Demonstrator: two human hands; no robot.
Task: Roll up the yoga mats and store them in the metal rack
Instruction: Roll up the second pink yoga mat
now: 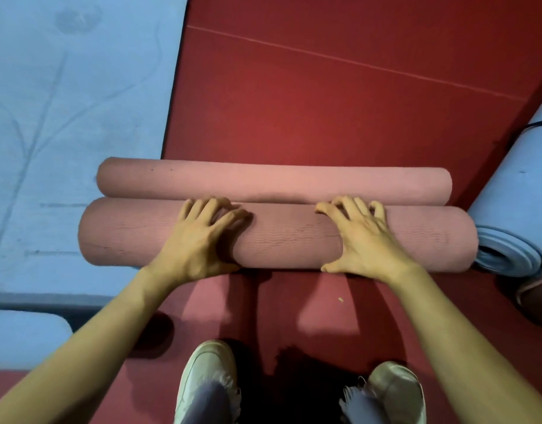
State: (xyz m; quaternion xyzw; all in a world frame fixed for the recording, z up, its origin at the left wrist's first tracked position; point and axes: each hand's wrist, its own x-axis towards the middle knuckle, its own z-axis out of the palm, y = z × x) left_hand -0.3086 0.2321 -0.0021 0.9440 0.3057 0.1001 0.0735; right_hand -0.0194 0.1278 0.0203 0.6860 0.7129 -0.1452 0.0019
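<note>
Two rolled pink yoga mats lie side by side across the red floor. The nearer, thicker pink roll [288, 237] has both my hands pressed on top of it. My left hand [202, 237] grips its left-middle with fingers spread over the top. My right hand [361, 237] holds its right-middle the same way. The farther pink roll [272, 180] lies just beyond, touching the nearer one. A rolled blue mat [514, 215] lies at the right, its spiral end facing me. No metal rack is in view.
A flat blue mat [64, 117] covers the floor at the left, with another blue mat [22, 335] at the lower left. Red floor mat [340, 96] stretches ahead. My two light shoes [208, 377] stand just behind the rolls.
</note>
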